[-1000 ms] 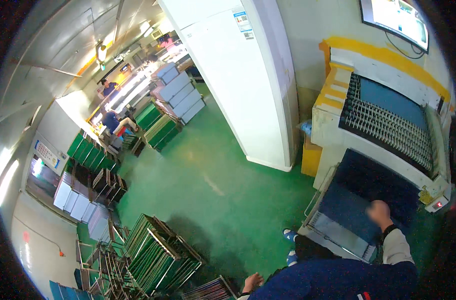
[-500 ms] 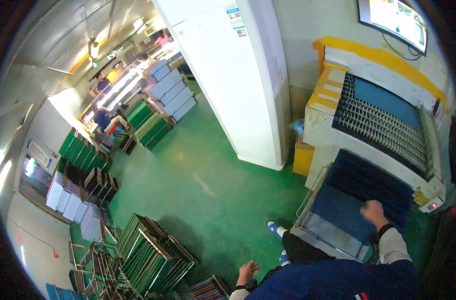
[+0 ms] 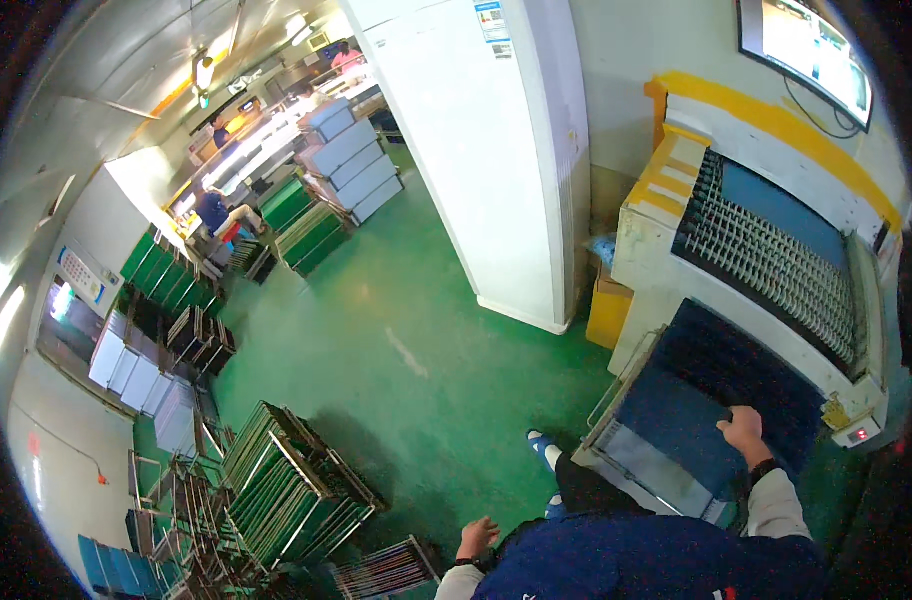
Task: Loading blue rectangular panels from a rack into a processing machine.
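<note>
My right hand (image 3: 743,432) is closed at the right edge of a flat blue panel (image 3: 666,405), with the thumb toward the panel's face. The panel rests on a low pale stand (image 3: 646,468) with a metal rail, just in front of the roller machine. Darker blue sheeting (image 3: 741,345) lies behind the panel, against the machine. My left hand (image 3: 478,538) hangs low beside my body, fingers loosely curled and apart, with nothing visible in it. Below it, a slotted rack (image 3: 388,572) stands on the floor.
A white machine with rows of rollers (image 3: 771,265) fills the right side, under a wall screen (image 3: 806,60). Nearby stand a tall white cabinet (image 3: 476,150) and a yellow box (image 3: 609,308). Racks of green boards (image 3: 286,490) stand at lower left; people work at a far bench.
The view has shifted slightly. My right hand, blurred before, now shows clearly with its thumb at the panel's edge. My left hand stays low at my side.
</note>
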The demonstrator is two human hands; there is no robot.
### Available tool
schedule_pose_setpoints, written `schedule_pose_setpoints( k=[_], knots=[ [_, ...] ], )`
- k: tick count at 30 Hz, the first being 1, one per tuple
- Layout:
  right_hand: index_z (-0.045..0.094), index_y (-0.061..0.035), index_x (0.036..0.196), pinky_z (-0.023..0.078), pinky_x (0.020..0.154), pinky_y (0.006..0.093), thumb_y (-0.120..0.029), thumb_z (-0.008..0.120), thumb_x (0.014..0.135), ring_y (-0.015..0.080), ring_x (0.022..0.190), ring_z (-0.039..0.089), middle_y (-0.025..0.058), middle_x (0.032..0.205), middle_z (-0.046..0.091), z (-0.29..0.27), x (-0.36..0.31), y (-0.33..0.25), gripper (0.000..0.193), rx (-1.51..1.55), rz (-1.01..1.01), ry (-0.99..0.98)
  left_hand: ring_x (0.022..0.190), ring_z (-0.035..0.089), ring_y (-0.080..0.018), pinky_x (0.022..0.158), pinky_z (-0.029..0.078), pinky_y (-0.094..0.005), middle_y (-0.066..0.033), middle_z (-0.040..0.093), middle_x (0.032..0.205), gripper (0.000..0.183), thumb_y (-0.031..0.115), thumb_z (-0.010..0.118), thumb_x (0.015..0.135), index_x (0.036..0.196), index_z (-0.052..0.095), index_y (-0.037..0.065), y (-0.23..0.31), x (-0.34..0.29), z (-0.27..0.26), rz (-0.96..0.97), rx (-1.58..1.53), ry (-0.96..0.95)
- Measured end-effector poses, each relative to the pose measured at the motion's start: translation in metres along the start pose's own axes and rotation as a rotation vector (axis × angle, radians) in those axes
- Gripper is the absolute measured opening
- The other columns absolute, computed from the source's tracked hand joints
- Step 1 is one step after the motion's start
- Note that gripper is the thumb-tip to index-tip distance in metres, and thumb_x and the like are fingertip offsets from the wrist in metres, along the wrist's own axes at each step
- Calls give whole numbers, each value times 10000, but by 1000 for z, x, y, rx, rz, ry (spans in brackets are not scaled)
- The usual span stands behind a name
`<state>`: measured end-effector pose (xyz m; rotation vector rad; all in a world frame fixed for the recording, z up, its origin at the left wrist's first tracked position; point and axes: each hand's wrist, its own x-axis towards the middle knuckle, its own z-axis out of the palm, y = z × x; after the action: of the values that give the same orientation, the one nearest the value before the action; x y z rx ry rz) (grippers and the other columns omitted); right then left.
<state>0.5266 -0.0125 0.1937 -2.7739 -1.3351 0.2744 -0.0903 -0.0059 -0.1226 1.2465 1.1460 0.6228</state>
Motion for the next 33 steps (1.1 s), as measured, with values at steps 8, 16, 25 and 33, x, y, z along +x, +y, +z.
schedule_pose_setpoints(
  k=[8,16,25,33],
  knots=[
    [596,-20,992,423,810,376,-262,708,630,318,915,553,179,959,590,-8,-5,-3,450,-9,30,-93,782,596,-256,606,489,-319,-160,578,971,348,219,537,824,1065,467,-21,99,21,19,-636,-539,241],
    [594,-5,983,420,815,394,-273,710,623,330,929,546,192,970,584,9,-1,15,464,-17,22,-36,762,600,-263,563,493,-340,-151,587,931,357,237,543,819,1066,466,-9,77,-4,15,-666,-693,202],
    [601,12,913,431,772,394,-230,709,616,352,886,551,217,916,584,-7,-14,-5,399,47,2,-27,747,602,-250,543,485,-330,-157,586,961,318,253,521,832,1049,494,22,47,-5,10,-556,-322,90],
    [566,6,1043,403,861,354,-255,708,626,303,993,526,190,1039,564,3,-7,4,513,14,46,-52,774,602,-223,584,497,-315,-127,597,898,316,247,518,833,993,509,-26,111,26,19,-560,-461,217]
  ],
)
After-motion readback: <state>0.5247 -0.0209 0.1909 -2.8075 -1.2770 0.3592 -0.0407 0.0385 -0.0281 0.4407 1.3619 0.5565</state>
